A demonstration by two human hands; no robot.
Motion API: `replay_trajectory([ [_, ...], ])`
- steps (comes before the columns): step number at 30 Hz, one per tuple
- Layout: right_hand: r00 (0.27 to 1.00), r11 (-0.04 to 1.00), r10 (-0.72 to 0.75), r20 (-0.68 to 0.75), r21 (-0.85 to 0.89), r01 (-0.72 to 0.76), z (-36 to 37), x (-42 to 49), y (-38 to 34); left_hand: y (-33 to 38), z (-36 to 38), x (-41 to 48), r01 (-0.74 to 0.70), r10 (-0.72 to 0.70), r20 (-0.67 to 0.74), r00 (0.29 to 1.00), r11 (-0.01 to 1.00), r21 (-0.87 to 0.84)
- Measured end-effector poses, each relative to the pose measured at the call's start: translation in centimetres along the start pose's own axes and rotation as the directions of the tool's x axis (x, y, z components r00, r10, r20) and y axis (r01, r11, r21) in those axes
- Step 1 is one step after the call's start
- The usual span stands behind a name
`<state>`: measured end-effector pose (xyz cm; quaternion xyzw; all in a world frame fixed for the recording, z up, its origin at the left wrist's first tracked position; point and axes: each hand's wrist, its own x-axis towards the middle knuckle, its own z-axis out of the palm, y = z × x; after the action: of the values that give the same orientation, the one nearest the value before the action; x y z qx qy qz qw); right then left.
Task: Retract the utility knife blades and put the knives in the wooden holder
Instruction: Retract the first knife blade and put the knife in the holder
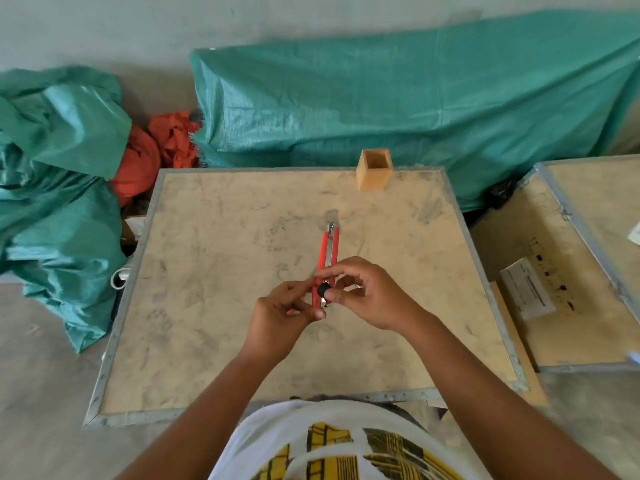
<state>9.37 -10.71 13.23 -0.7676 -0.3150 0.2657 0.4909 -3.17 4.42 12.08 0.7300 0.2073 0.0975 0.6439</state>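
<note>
A red utility knife [328,249] with a metal tip and a black wheel points away from me above the middle of the wooden board [214,271]. Both hands hold its near end. My left hand [285,318] grips the butt from the left. My right hand [369,296] pinches the body from the right, thumb beside the black wheel. Only a short metal tip shows at the far end; I cannot tell how far the blade is out. The wooden holder [375,170], a small square open box, stands upright at the board's far edge and looks empty.
Green tarpaulin [415,105] covers bulky shapes behind the board and at the left. Orange cloth [156,150] lies between them. A second framed board [571,271] with a white box [528,289] sits to the right. Bare floor lies at the left.
</note>
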Motion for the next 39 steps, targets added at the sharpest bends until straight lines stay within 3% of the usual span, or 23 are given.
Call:
replay_trajectory([
  [16,0.997,0.999,-0.041,0.073,0.026,0.039,-7.8,-0.4,2.4,2.4,8.5,0.0,0.033,-0.03,-0.129,0.991,0.999,0.019],
  [22,0.997,0.989,-0.02,0.071,0.15,0.009,-11.6,0.5,4.0,4.0,12.4,1.2,0.02,-0.015,-0.198,0.98,1.0,0.024],
  [29,0.999,0.992,0.004,-0.044,0.124,0.002,-15.8,4.4,5.3,4.3,15.1,6.8,-0.02,0.036,-0.162,0.986,0.995,0.101],
  [39,0.947,0.989,0.027,-0.321,0.146,0.021,-21.4,17.3,7.6,4.3,14.8,24.2,-0.102,0.119,-0.049,0.992,0.959,0.264],
])
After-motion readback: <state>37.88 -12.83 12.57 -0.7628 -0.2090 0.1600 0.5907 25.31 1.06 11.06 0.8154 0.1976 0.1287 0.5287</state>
